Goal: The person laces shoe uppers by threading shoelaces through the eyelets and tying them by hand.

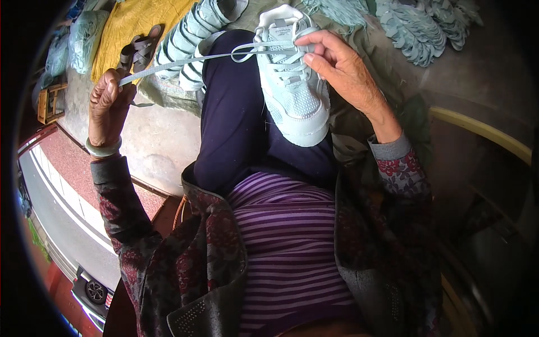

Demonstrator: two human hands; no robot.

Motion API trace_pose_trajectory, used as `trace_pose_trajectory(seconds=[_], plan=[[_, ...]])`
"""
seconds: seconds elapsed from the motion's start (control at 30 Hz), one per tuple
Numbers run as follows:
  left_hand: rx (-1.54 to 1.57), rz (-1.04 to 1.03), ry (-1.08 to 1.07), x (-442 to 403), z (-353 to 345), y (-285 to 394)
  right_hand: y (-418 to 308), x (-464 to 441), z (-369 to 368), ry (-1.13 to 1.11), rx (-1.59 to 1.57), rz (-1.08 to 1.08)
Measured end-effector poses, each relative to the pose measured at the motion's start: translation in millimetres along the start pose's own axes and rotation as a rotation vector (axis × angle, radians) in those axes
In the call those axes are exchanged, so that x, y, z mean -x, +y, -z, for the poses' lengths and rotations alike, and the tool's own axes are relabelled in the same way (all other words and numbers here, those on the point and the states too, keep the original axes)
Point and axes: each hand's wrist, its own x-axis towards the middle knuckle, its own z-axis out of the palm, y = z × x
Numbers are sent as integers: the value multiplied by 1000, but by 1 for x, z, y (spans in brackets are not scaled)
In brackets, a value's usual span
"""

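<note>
A pale mint sneaker [295,101] rests on my lap, its toe pointing toward me. Its flat shoelace [191,60] runs partly threaded through the eyelets and stretches out to the left. My left hand [109,98] is closed on the far part of the lace, well away from the shoe. At the upper right of the sneaker, my right hand [337,64] pinches the lace between thumb and finger beside the eyelets. A small loop of lace hangs over the shoe's left edge.
Nested pale shoes [188,36] lie in a row beyond my knee. Dark sandals [140,48] sit on a yellow cloth [126,28]. Bundles of pale strips [412,31] lie at the upper right. A small wooden stool [50,104] stands at the left, near a road.
</note>
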Motion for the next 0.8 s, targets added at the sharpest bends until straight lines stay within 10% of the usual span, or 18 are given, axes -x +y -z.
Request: trace_pose_trajectory(seconds=[0.33,0.6,0.8], plan=[[-82,-100,-391,-20,-60,45,1,6,0,29,-49,-42],[-220,-222,-741,-47,-127,74,-54,-8,-1,-6,31,323],[30,-124,-520,-59,-181,61,-128,2,39,-64,-327,297]])
